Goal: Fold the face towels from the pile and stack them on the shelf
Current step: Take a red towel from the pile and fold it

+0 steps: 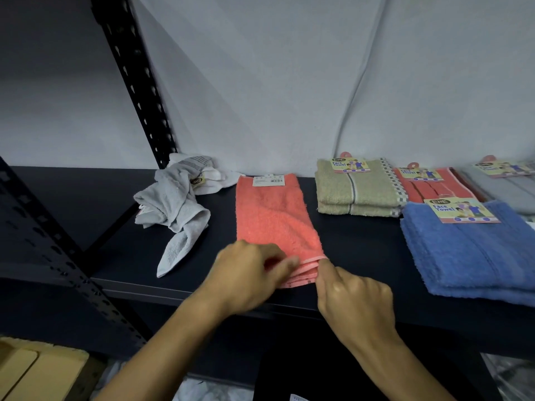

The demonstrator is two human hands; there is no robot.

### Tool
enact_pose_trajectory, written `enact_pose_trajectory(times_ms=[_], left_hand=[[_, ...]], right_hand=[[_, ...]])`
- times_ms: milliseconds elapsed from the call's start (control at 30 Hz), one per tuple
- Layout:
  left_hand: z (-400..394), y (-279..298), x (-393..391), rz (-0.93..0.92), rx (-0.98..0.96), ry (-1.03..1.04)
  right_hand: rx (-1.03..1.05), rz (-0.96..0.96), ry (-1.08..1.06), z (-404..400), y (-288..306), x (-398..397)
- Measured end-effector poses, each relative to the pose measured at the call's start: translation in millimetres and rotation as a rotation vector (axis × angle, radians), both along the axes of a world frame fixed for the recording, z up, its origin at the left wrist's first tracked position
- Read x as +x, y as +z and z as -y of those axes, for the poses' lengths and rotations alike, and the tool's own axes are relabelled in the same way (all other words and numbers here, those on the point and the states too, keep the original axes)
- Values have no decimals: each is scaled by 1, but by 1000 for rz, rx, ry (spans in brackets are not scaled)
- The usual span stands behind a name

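Head view: left hand (249,273), right hand (354,296) both pinching nubby coral towel's (272,215) near hem.

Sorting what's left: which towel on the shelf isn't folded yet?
The crumpled grey towel at the left; the coral, beige and blue ones lie flat and folded.

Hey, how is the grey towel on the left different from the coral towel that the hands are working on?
The grey towel lies crumpled and twisted, untouched; the coral towel lies flat in a long folded strip. The coral towel's near edge is pinched by the left hand and right hand; the grey towel is not held. The coral towel's tag lies flat at its far end; the grey's is half buried. Both rest on the dark shelf.
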State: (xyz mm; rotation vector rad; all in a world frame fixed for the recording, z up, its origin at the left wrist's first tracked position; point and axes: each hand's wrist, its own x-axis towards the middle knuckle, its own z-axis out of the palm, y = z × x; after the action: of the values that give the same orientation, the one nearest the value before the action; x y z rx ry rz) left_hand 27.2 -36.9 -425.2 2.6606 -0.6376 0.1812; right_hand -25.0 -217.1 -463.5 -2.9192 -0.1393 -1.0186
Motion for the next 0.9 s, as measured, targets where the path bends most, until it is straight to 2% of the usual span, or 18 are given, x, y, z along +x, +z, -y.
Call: enact_pose_trajectory(times_ms=[100,200,333,467,900], left_hand=[[-8,7,44,71,-192,171],[-6,6,103,40,-154,297],[-1,-4,162,-78,-31,216],[-1,-22,185,-174,130,188],[-15,-35,203,-171,184,174]], right_hand=[[37,37,-4,0,-1,0],[102,12,-12,1,-5,1],[225,-38,-42,1,-9,1],[320,-55,-78,1,-8,3],[402,-327,-175,10,4,-14]])
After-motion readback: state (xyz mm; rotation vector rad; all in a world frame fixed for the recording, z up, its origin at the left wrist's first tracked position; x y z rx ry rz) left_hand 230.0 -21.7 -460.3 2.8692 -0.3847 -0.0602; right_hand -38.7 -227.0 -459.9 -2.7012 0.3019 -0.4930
